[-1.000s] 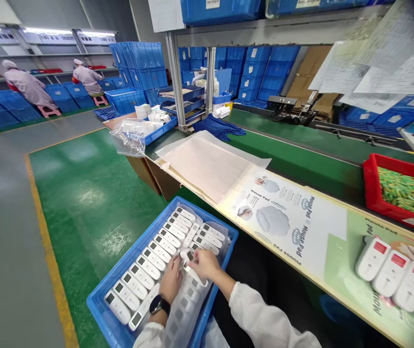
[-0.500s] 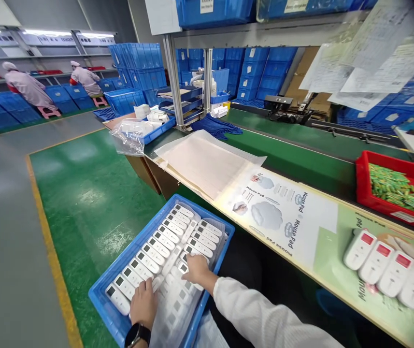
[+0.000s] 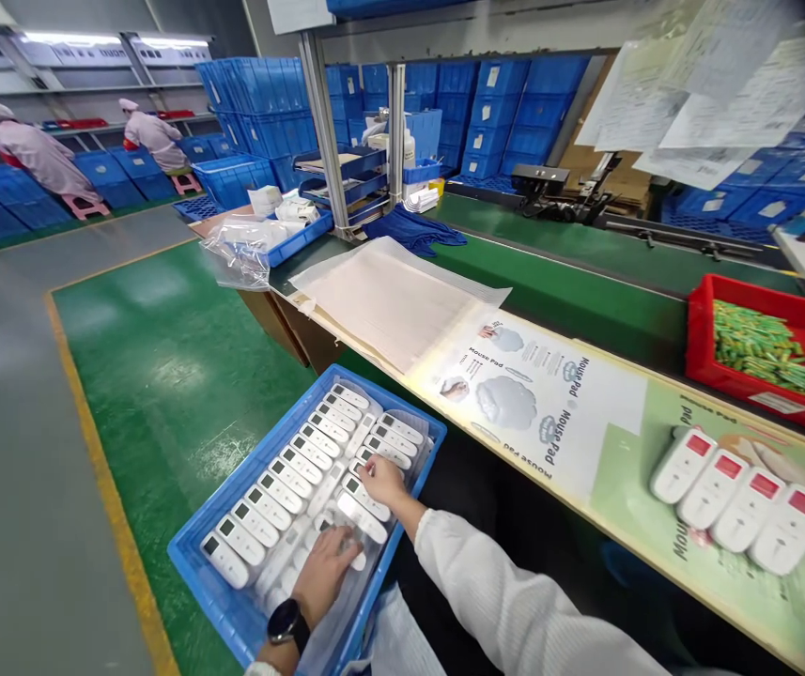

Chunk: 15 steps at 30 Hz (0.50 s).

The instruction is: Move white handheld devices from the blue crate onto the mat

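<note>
A blue bin (image 3: 194, 556) is in front of me, with white remote controls (image 3: 289, 485) in two rows, each with a small dark screen. A clear plastic sheet lies among them. My right hand (image 3: 382, 481) has its fingers closed at the top end of a remote in the right row. Just below it, one blank white remote (image 3: 362, 518) lies at a different slant from its neighbours. My left hand (image 3: 324, 571), with a black watch at the wrist, rests with fingers spread over the lower right row. The remotes beneath it are partly hidden.
Right of the bin is a workbench with a printed mouse pad sheet (image 3: 507, 402). Several white remotes with red screens (image 3: 730, 465) lie on it. Behind them is a red bin (image 3: 702, 329) of green batteries. Two people work far left beside blue crates (image 3: 120, 178).
My left hand has moved right, from the left row to the lower right row. The plastic sheet has been drawn back, uncovering remotes there. My right hand has shifted slightly upward.
</note>
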Each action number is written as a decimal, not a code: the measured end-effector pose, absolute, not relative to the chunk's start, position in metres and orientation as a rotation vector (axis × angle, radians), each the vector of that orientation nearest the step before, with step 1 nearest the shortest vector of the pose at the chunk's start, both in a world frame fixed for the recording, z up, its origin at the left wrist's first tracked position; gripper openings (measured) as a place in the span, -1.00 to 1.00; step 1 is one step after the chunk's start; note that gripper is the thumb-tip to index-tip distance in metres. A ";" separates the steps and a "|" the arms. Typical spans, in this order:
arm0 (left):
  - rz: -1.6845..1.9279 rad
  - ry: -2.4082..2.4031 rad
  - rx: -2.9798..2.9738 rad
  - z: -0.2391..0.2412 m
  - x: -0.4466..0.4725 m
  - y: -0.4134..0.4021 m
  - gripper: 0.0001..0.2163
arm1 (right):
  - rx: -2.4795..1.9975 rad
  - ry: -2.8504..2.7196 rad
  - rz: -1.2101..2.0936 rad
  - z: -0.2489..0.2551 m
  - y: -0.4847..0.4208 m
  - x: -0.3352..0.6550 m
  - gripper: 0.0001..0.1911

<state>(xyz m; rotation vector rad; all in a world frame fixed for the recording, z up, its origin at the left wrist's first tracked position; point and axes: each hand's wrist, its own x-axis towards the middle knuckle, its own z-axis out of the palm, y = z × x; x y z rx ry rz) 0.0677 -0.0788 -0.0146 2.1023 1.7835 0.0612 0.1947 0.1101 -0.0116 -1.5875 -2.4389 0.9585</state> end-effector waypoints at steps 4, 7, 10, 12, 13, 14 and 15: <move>0.152 1.735 2.125 -0.031 0.079 -0.083 -0.41 | -1.478 -2.471 0.706 -0.001 0.127 0.192 -0.75; 0.331 1.708 2.062 -0.033 0.078 -0.085 -0.35 | -1.339 -2.529 0.570 0.005 0.154 0.185 -0.75; 0.620 1.897 1.947 -0.032 0.072 -0.073 -0.52 | -1.207 -2.618 0.477 0.001 0.189 0.181 -0.74; 0.792 2.108 1.804 -0.035 0.071 -0.055 -0.63 | -1.092 -2.709 0.437 -0.005 0.211 0.184 -0.75; 0.847 2.201 1.711 -0.038 0.072 -0.044 -0.62 | -1.026 -2.759 0.420 -0.009 0.220 0.187 -0.75; 0.870 2.289 1.598 -0.041 0.076 -0.034 -0.59 | -0.959 -2.805 0.402 -0.012 0.227 0.191 -0.75; 0.865 2.373 1.470 -0.043 0.081 -0.024 -0.55 | -0.896 -2.843 0.380 -0.016 0.232 0.196 -0.74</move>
